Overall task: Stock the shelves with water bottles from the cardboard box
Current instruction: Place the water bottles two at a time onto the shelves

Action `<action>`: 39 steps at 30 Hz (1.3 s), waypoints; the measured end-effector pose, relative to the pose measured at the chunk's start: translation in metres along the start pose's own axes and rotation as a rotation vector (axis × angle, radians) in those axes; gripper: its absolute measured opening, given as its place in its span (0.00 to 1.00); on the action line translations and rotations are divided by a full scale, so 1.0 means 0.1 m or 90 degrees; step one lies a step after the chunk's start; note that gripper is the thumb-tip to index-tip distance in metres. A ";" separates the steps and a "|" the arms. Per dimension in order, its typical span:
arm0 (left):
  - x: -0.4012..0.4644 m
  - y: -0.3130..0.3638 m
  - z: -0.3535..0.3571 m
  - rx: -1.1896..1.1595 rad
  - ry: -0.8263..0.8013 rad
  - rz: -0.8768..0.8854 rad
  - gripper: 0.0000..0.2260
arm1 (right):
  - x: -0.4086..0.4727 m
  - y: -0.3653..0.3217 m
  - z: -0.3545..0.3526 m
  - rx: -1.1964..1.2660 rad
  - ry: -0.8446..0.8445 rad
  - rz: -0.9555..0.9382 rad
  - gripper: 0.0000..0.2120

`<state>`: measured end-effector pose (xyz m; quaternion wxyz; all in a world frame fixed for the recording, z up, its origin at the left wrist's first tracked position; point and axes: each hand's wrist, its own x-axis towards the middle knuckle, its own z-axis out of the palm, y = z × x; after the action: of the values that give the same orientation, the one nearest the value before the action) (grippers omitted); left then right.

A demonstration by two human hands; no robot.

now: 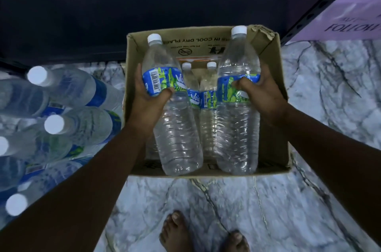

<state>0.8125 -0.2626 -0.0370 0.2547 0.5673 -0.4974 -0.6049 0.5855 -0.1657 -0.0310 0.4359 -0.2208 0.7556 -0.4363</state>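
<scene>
- Cardboard box (274, 78): on the marble floor (206, 200), flaps open.
- Left hand (147, 97): grip wrapped round the label of a water bottle (175, 128), held above the box.
- Right hand (261, 95): grip wrapped round a second bottle (237, 128), likewise held above it.
- Two more bottles (204, 99) stand inside.
- Stocked bottles (61, 107): rows at left.
- Step, by my judgement: carrying a pair out; next, swing left and stand both beside the rows.
</scene>
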 end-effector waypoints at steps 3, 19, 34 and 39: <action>-0.14 0.21 -0.05 -0.041 0.008 -0.007 0.37 | -0.16 -0.26 -0.04 0.017 -0.012 -0.030 0.22; -1.25 1.63 -0.35 -0.032 -0.037 0.093 0.39 | -1.44 -1.59 -0.33 0.104 0.011 -0.110 0.31; -2.37 2.63 -0.70 -0.031 -0.059 0.115 0.41 | -2.57 -2.56 -0.60 0.070 -0.021 -0.201 0.33; -2.70 3.01 -0.74 -0.037 -0.069 0.125 0.40 | -2.94 -2.84 -0.68 0.079 -0.023 -0.198 0.35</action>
<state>0.8659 -0.1633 0.3585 0.3015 0.4748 -0.5459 -0.6210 0.6679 -0.0727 0.3641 0.3893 -0.3152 0.6759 -0.5406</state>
